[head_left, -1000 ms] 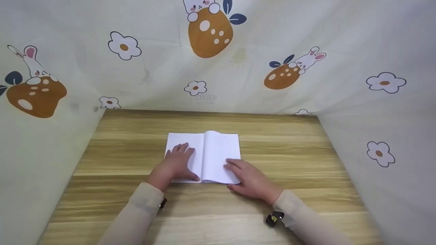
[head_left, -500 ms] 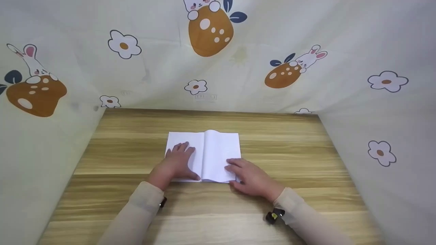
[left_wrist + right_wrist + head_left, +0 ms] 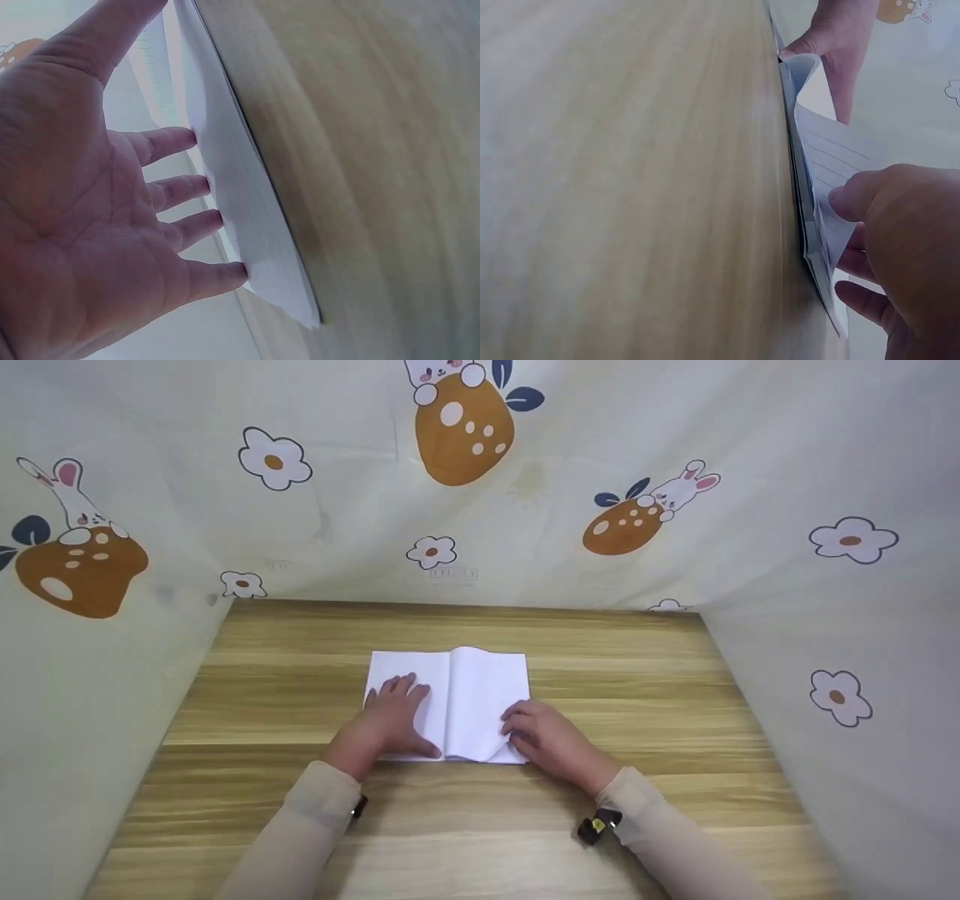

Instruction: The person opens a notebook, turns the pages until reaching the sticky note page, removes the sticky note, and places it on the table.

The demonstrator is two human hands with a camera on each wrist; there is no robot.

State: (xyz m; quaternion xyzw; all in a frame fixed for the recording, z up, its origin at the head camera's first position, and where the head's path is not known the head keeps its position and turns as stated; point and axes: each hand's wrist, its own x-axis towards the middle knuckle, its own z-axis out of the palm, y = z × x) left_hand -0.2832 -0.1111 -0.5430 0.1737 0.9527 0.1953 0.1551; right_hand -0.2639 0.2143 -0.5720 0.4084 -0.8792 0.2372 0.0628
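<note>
An open notebook (image 3: 469,701) with white pages lies on the wooden table, its right-hand pages bulging near the fold. Spread over the left page, my left hand (image 3: 386,725) presses it with fingers apart and the thumb by the fold. In the left wrist view its fingertips touch the paper above the thick stack of page edges (image 3: 247,202). My right hand (image 3: 553,740) pinches the lower right corner of a page, which is lifted and curled. The right wrist view shows the thumb against this lined page (image 3: 836,154), with fingers behind it.
Wood-grain table surface (image 3: 637,675) surrounds the notebook. A pale cloth (image 3: 337,525) printed with rabbits and flowers rises behind the table and along both sides. Each wrist wears a small black device, such as the right wrist camera (image 3: 598,826).
My right hand's fingers have drawn together and lifted the lower right page corner, which lay flat before. My left hand has stayed in place on the left page.
</note>
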